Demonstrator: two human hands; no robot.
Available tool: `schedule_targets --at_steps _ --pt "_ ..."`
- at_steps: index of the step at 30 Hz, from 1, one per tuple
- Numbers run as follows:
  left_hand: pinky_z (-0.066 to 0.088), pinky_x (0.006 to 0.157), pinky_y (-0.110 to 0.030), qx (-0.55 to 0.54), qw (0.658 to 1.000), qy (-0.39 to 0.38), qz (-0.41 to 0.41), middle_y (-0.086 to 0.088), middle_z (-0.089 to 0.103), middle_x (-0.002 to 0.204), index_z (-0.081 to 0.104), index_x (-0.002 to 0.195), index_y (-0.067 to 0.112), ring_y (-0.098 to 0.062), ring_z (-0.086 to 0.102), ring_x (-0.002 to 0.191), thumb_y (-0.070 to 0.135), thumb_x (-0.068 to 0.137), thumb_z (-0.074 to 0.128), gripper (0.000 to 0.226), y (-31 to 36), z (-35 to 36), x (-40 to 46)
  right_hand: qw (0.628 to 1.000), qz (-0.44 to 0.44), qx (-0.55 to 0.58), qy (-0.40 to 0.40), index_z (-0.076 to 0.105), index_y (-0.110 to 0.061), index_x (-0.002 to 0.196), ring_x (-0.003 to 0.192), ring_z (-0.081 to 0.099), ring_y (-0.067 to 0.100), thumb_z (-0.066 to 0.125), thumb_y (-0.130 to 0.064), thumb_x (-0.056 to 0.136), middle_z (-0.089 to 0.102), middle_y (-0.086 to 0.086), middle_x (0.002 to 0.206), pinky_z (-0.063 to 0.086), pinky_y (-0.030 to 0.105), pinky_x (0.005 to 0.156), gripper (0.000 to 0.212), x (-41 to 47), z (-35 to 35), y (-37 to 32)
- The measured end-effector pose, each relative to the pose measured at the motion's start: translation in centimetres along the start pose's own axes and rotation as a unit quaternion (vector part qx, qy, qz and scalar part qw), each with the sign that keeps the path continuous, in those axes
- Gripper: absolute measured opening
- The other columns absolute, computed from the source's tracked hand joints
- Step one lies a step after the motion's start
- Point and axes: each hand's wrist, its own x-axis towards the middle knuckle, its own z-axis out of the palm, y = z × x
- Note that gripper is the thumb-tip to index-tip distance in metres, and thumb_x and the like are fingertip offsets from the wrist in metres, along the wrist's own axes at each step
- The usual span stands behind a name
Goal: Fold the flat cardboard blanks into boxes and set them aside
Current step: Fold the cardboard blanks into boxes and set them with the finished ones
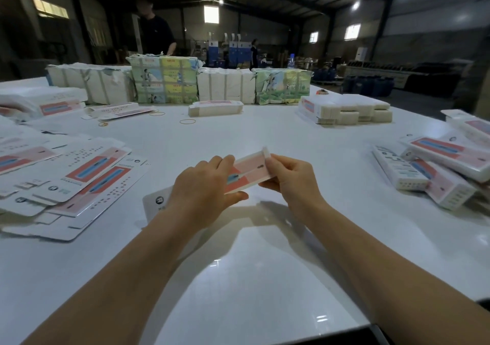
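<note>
Both forearms reach out over the white table (265,138), and between them I see the left hand (204,188) and the right hand (289,183) sharing one pink-printed blank (252,171), lifted clear of the tabletop. Left fingers curl over its near end with the thumb (236,197) pressed beneath; right fingertips pinch the far end, just below a small white flap (266,152) that stands up. Whether the blank is already squared open I cannot quite tell. Off beyond the left knuckles lies a fanned heap of flat blanks (69,177). Out past the right fingers folded boxes (434,172) lie piled. Ahead of both hands, rubber bands (187,121) and wrapped bundles (164,82).
</note>
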Motion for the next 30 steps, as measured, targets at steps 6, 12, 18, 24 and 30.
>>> schedule_targets --at_steps 6,12,18,24,30 --pt "0.048 0.060 -0.034 -0.007 1.000 0.005 0.009 -0.008 0.064 0.105 0.050 0.127 0.011 -0.026 0.060 0.080 0.054 0.076 0.068 0.069 0.4 -0.6 0.0 1.000 0.013 0.018 0.003 0.073 -0.019 0.082 0.083 0.071 0.022 0.052 -0.026 0.098 0.073 0.010 0.085 0.059 0.031 0.072 0.027 0.0 -0.2 -0.5" --pt "0.050 0.055 -0.039 0.048 0.998 0.004 0.044 -0.014 0.067 0.093 0.061 0.114 0.003 -0.033 0.061 0.068 0.046 0.063 0.082 0.070 0.6 -1.2 0.0 0.994 0.089 0.058 0.004 0.077 -0.019 0.072 0.089 0.070 0.026 0.063 -0.011 0.089 0.075 0.008 0.085 0.058 0.034 0.079 0.024 0.7 -0.8 -0.6" --pt "0.050 0.058 -0.038 0.060 0.998 0.005 0.033 -0.013 0.066 0.097 0.059 0.119 0.005 -0.034 0.061 0.074 0.049 0.067 0.079 0.071 0.7 -1.0 0.0 0.998 -0.032 -0.058 0.012 0.077 -0.034 0.082 0.084 0.064 0.017 0.051 -0.008 0.093 0.072 -0.008 0.077 0.058 0.039 0.084 0.038 0.3 -0.6 -0.1" --pt "0.045 0.063 -0.033 0.043 0.999 0.009 -0.007 -0.004 0.061 0.111 0.046 0.133 0.014 -0.026 0.059 0.088 0.059 0.079 0.062 0.072 1.0 -0.8 0.0 0.979 -0.113 -0.170 0.013 0.070 -0.012 0.100 0.076 0.060 0.006 0.034 -0.002 0.095 0.064 -0.008 0.078 0.049 0.013 0.064 0.038 -0.6 0.1 -0.1" --pt "0.051 0.071 -0.032 0.077 0.996 -0.017 -0.050 0.000 0.056 0.119 0.035 0.138 0.016 -0.021 0.060 0.096 0.065 0.084 0.048 0.075 2.6 -0.9 -0.1 0.957 -0.177 -0.229 0.031 0.045 -0.021 0.074 0.058 0.050 -0.003 0.036 0.002 0.093 0.049 -0.010 0.063 0.034 0.008 0.050 0.032 -1.4 1.1 -0.2"
